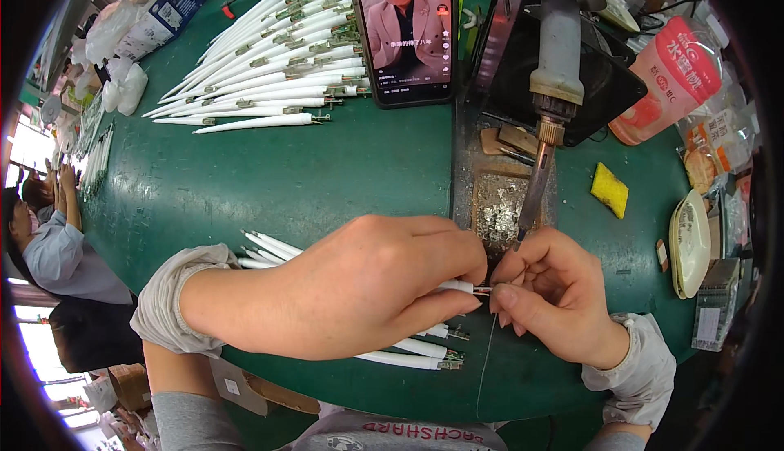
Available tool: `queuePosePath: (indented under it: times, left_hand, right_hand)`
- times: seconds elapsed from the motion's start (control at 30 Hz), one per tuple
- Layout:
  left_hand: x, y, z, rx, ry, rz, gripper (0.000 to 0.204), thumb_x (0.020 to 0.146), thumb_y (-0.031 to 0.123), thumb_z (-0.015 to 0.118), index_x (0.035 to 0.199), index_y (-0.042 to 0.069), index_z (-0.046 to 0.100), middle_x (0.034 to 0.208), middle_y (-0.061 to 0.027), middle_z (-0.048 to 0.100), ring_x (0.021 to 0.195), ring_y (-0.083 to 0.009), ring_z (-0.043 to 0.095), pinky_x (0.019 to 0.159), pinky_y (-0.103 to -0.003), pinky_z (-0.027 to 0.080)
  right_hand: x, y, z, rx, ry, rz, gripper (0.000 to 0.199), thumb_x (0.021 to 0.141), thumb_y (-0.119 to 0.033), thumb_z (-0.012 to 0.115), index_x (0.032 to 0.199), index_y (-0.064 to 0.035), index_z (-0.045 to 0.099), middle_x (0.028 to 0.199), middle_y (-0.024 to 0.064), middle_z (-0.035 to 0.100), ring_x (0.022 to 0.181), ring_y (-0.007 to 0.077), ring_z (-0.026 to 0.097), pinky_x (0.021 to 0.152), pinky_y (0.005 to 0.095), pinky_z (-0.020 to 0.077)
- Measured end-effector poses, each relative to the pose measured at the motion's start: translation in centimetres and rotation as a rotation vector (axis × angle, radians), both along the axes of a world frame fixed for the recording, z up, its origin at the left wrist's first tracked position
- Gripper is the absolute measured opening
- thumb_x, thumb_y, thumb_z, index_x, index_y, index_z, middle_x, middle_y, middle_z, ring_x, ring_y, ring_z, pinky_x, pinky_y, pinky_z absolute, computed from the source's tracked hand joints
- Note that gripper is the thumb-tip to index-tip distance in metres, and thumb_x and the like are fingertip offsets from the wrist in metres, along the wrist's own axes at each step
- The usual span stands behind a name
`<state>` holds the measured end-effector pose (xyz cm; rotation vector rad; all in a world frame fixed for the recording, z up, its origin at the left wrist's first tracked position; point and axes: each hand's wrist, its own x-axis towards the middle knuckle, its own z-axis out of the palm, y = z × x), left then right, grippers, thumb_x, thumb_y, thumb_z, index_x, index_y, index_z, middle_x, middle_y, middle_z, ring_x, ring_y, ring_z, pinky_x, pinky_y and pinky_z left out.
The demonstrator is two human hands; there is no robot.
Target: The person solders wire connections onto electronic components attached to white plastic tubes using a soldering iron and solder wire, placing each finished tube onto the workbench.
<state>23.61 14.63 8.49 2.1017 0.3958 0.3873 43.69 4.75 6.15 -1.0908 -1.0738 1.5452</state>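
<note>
The pen (pixel 457 286) is above the worktop (pixel 286 173), just below the tip of the iron (pixel 555 108), and should be light, stiff and rather slippery, with a fragile bared end, so its white barrel is the safer hold. The left hand (pixel 367 288) reaches in from the left, back upward, its thumb and fingers closed on the barrel near that end. The right hand (pixel 559 296) faces it, fingers curled, seemingly pinching a thin wire (pixel 483 361), though its exact grip is partly hidden
</note>
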Motion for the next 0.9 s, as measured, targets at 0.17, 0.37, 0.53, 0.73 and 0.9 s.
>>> queuePosePath:
  times: [0.17,0.37,0.53,0.73,0.9]
  left_hand:
    - [0.27,0.24,0.81,-0.328,0.213,0.027,0.014,0.083,0.008,0.068,0.094,0.0,0.063,0.083,-0.0056,0.061,0.07,-0.0114,0.055,0.057,-0.025,0.045]
    - [0.18,0.14,0.79,-0.445,0.231,0.058,0.014,0.086,0.009,0.065,0.095,-0.001,0.062,0.084,-0.0022,0.061,0.072,-0.006,0.052,0.058,-0.021,0.044]
    - [0.3,0.25,0.78,-0.563,0.252,0.074,0.01,0.088,0.006,0.063,0.094,-0.002,0.062,0.084,-0.0005,0.06,0.073,-0.0047,0.051,0.059,-0.019,0.042]
    - [0.43,0.34,0.45,-0.641,0.26,0.04,0.007,0.087,0.004,0.063,0.091,-0.001,0.061,0.081,0.0009,0.058,0.072,-0.0028,0.049,0.059,-0.019,0.04]
    - [0.45,0.24,0.52,-0.642,0.25,0.052,0.007,0.086,0.003,0.064,0.091,-0.002,0.062,0.08,0.0009,0.057,0.072,-0.0028,0.049,0.058,-0.018,0.039]
  right_hand:
    - [0.16,-0.1,0.02,0.046,-0.085,-0.011,0.013,0.085,0.001,0.063,0.095,0.001,0.055,0.081,0.0008,0.058,0.069,0.0017,0.053,0.057,0.0163,0.0424]
    - [-0.14,0.08,-0.07,0.038,-0.095,-0.04,0.016,0.082,0.002,0.065,0.095,0.0007,0.056,0.082,0.0004,0.059,0.069,0.0011,0.053,0.056,0.0156,0.0428]
    - [-0.1,0.1,-0.39,0.074,-0.185,-0.066,0.015,0.08,0.001,0.068,0.091,0.0002,0.058,0.079,-0.0001,0.06,0.066,0.0008,0.053,0.053,0.0154,0.0427]
    - [-0.2,0.03,-0.62,0.137,-0.255,-0.085,0.013,0.077,0.001,0.07,0.087,-0.0012,0.06,0.075,0.0005,0.061,0.061,0.0023,0.054,0.052,0.0168,0.0436]
    - [-0.24,0.08,-0.57,0.174,-0.287,-0.086,0.014,0.076,0.001,0.07,0.085,-0.0016,0.061,0.074,0.0015,0.061,0.061,0.004,0.056,0.052,0.0179,0.0446]
